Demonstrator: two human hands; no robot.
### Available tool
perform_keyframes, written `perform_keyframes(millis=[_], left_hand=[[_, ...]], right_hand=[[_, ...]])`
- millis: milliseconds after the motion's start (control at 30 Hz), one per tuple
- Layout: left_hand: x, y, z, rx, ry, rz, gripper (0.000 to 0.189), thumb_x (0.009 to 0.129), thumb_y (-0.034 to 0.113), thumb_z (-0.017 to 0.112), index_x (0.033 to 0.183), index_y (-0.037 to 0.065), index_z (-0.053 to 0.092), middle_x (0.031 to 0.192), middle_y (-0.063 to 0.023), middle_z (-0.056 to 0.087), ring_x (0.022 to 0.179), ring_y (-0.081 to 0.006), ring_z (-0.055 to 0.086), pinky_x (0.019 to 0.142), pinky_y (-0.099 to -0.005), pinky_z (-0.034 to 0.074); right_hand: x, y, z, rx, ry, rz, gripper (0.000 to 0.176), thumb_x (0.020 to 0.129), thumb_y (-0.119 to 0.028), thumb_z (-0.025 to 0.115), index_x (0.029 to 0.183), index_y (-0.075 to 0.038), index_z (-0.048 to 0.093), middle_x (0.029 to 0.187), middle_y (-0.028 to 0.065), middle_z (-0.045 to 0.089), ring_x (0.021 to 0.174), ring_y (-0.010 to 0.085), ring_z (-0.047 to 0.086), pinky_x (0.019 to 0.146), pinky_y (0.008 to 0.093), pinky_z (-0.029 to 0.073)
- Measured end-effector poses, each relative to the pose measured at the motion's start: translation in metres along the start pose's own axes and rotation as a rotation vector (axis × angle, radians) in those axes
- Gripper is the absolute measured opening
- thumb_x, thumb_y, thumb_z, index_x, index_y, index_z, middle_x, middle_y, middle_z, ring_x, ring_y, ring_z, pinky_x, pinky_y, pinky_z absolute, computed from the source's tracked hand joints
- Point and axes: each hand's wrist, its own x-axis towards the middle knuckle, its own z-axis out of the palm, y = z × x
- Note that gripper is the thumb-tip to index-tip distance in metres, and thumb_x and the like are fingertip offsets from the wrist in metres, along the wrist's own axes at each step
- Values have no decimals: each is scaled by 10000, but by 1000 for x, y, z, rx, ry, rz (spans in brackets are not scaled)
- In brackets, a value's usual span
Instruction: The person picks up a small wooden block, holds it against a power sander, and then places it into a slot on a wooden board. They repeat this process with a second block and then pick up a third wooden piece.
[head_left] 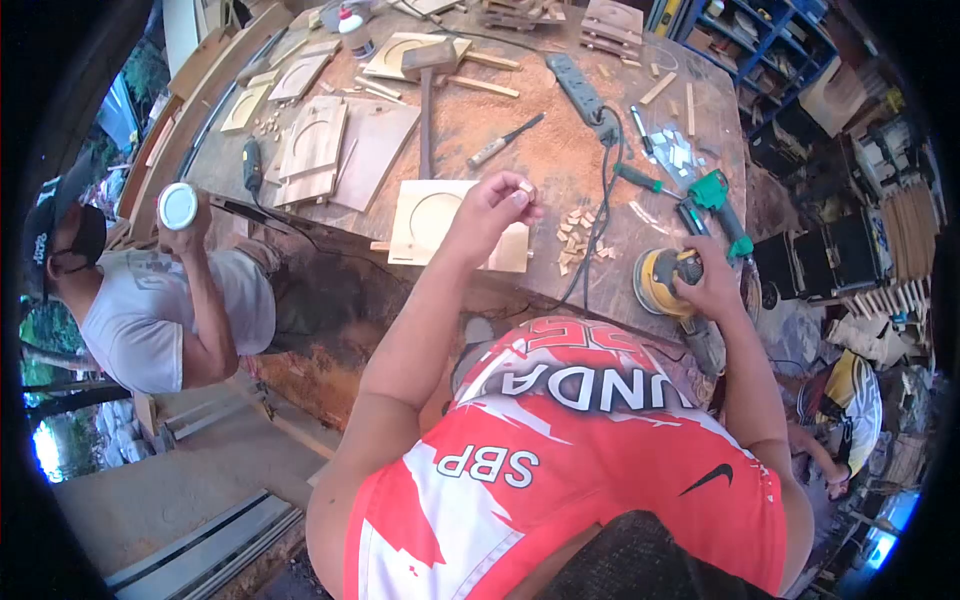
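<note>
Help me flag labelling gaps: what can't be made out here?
All in the head view:
Small wood piece, full shape: partly covered by the fingers of the left hand.
Board with the circle, right-hand portion: partly behind that hand.
Orbital sander, underside: hidden by its own body.
Red-capped bottle, label print: too small.

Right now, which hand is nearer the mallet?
Left: the left hand is near the handle end of the mallet; the right hand is farther off, on the yellow sander.
</note>
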Motion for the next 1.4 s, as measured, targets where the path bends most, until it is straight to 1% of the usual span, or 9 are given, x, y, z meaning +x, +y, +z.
perform_keyframes(millis=[67,100,167,233,433,633,767,1133,1400], left_hand=[[-1,17,16,141,12,44,123,940,110,598,1024,25,568,907,-87,647,800,-154,645,707,-284,519],[0,20,23,151,8,44,123,940,110,598,1024,25,568,907,-87,647,800,-154,645,707,-284,519],[0,25,39,409,46,235,127,940,95,603,1030,8,584,869,-84,655,783,-152,650,706,-279,529],[2,33,58,411,53,263,112,937,48,575,1020,-17,614,843,-57,655,789,-127,649,711,-258,536],[0,44,90,369,60,428,120,926,1,592,1033,-46,615,915,-89,665,818,-151,658,752,-278,547],[-11,52,109,540,71,536,112,915,-50,572,1010,-41,629,919,-76,663,816,-123,647,738,-255,549],[-16,53,108,498,105,507,104,907,-51,585,998,-44,635,897,-72,670,811,-112,639,720,-248,536],[-26,68,106,757,110,681,134,839,-78,622,957,-21,652,843,-103,679,761,-158,658,678,-271,517],[-28,69,109,787,96,645,135,840,-88,616,954,-20,643,839,-97,675,745,-146,648,672,-258,511]], right_hand=[[5,-12,-23,106,36,3,582,651,-127,761,1175,-83,511,1149,135,542,1093,316,546,963,387,438],[7,-25,-39,179,115,-82,576,652,-112,759,1169,-73,508,1146,131,541,1086,299,544,965,376,429],[7,-49,-67,264,203,-149,569,653,-97,757,1162,-62,505,1144,127,541,1079,281,543,966,366,420],[9,-73,-93,292,333,-420,582,644,-80,766,1164,-68,504,1160,136,535,1081,278,533,964,371,412],[3,-121,-129,394,386,-673,617,611,-39,777,1161,-72,500,1181,180,526,1099,278,533,936,354,431],[-7,-141,-130,325,442,-707,623,598,-34,781,1149,-73,493,1173,190,536,1044,307,575,892,362,462],[-13,-150,-129,273,463,-706,649,588,-36,791,1160,-76,486,1166,193,544,1053,326,578,897,376,467],[-17,-163,-125,269,495,-741,686,583,-33,797,1187,-85,477,1181,195,550,1053,339,585,899,392,475],[-16,-162,-127,222,504,-734,681,583,-33,800,1183,-87,482,1183,192,553,1053,346,585,901,400,475]])
